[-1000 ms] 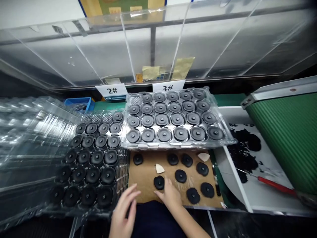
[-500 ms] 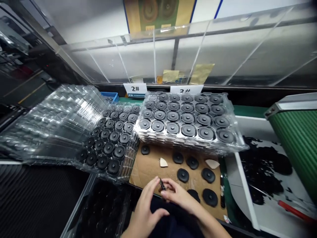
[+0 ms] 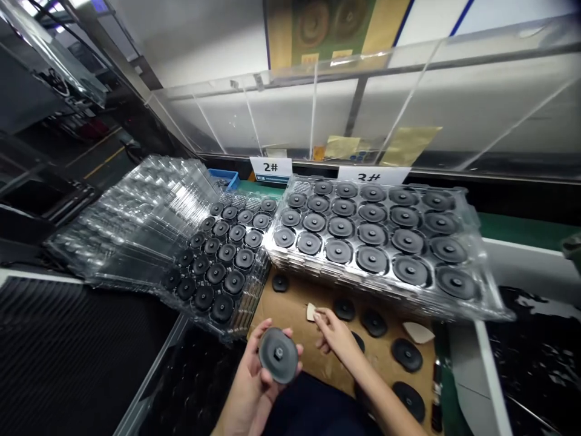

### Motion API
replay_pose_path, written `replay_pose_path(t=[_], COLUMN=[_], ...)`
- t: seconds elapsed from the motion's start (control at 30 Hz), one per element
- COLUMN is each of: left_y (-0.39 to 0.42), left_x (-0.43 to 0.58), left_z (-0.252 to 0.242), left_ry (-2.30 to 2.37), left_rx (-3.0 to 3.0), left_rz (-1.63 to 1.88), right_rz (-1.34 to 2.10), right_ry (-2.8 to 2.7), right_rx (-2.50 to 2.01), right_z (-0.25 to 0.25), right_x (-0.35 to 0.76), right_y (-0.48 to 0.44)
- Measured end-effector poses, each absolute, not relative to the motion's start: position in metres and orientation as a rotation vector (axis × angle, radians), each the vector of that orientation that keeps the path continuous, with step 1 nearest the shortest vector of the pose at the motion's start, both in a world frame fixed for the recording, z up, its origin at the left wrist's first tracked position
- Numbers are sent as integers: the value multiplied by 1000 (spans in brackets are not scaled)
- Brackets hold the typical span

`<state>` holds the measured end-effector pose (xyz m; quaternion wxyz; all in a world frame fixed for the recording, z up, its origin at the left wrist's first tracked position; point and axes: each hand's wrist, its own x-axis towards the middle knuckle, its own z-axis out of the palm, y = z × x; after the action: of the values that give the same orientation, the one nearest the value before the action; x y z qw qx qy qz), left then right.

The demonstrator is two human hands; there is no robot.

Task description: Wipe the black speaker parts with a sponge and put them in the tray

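My left hand (image 3: 261, 378) grips a black round disc (image 3: 282, 357) by its edge, its face with the raised centre hub turned up toward me. Further right, my right hand (image 3: 334, 335) has thumb and forefinger closed at the edge of a small off-white wedge-shaped piece (image 3: 311, 312) on the cardboard. Its other fingers curl under. Several more black discs lie around the right forearm, such as one disc (image 3: 344, 309) and another (image 3: 407, 355); the forearm partly hides some.
Clear plastic trays (image 3: 299, 257) of black discs are stacked behind the cardboard mat (image 3: 295, 303). Another filled tray (image 3: 254, 284) stands left, beside nested clear trays (image 3: 131, 224). A second off-white piece (image 3: 418, 332) lies right. A white-walled bin (image 3: 492, 363) holds black scraps.
The hands have moved apart. My left hand now holds the disc face up, and my right hand has gone up to the off-white piece. The whole view has shifted.
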<state>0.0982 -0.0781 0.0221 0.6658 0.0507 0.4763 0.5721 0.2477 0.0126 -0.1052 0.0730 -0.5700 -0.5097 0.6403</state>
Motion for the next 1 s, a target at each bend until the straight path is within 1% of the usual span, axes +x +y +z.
replay_pose_path(t=[0.1, 0.23, 0.37, 0.5, 0.63, 0.77, 0.87, 0.93, 1.0], left_y=[-57, -37, -25, -18, -20, -25, -28, -30, -33], left_x=[89, 86, 86, 90, 99, 111, 123, 132, 139], left_z=[32, 33, 32, 30, 24, 22, 24, 28, 34], left_ry=[968, 890, 847, 844, 807, 846, 892, 916, 954], left_rx=[6, -33, -63, -72, -79, -120, -120, -90, -44], left_rz=[1275, 1263, 1229, 1234, 1243, 1221, 1218, 1218, 1188], right_rz=[1683, 1589, 1709, 1960, 2160, 2089, 1963, 1788, 1439], right_ry=[-1559, -1597, -1509, -1278, -986, -787, -750, -858, -1295], right_rx=[-1941, -1930, -1828, -1762, -1625, -1494, -1428, -1367, -1201], right_z=[-149, -176, -184, -176, -143, -85, -30, 6, 36], right_x=[232, 217, 216, 228, 255, 290, 301, 295, 285], right_y=[27, 15, -1, -9, -16, -11, -1, 3, 3])
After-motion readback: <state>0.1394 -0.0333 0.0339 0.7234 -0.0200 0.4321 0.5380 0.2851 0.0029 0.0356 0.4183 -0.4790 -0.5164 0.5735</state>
